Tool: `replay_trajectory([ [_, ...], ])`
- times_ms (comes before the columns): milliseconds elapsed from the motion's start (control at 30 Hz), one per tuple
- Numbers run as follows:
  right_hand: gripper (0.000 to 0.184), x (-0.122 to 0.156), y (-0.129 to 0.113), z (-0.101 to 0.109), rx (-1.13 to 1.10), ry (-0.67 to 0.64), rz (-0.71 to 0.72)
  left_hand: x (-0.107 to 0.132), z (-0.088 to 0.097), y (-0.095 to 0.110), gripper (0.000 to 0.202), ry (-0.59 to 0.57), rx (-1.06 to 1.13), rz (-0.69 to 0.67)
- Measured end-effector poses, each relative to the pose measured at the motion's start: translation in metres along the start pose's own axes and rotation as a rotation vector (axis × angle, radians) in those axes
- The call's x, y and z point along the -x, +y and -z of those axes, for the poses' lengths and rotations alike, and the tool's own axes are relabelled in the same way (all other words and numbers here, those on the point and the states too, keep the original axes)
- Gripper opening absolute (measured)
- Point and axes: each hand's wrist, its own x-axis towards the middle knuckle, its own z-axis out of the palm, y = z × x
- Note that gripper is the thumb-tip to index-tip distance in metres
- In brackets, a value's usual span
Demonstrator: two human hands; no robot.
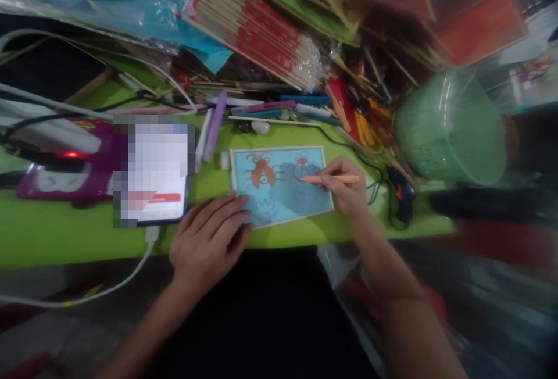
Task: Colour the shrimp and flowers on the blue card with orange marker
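Observation:
A light blue board [285,207] with a thin wooden frame lies on the green tabletop. Drawn on it are a filled orange-brown beetle [263,174] at the left, a second beetle in outline at the right and faint purple flowers below. My right hand [346,190] pinches an orange marker [335,179], its tip at the outlined beetle. The hand's shadow falls across that side of the board. My left hand [211,233] lies flat, fingers stretched, with the fingertips on the board's lower left corner.
Left of the board lies a phone [163,199] with a cable plugged in, beside a purple power strip [70,184]. Several markers [215,126] lie behind the board. At the right stand a green basket [451,129] and a dark glue gun [400,193]. Wrapped sticks [257,27] pile up at the back.

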Motion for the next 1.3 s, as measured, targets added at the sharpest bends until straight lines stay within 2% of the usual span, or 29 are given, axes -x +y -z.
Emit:
replay_trajectory([
  [433,0.018,-0.0007,0.0047,-0.0011,0.068,-0.008,0.008,-0.0017,0.0010,0.0007,0.023,-0.004,-0.010,-0.006],
  [867,0.020,-0.0027,-0.0010,-0.0057,0.091,0.060,-0.005,-0.0006,0.0013,-0.0010,0.027,-0.009,-0.003,-0.019],
  [1300,0.020,-0.0002,0.0043,0.0003,0.037,-0.032,-0.005,0.0008,0.0000,-0.0015,0.026,-0.006,0.000,-0.005],
])
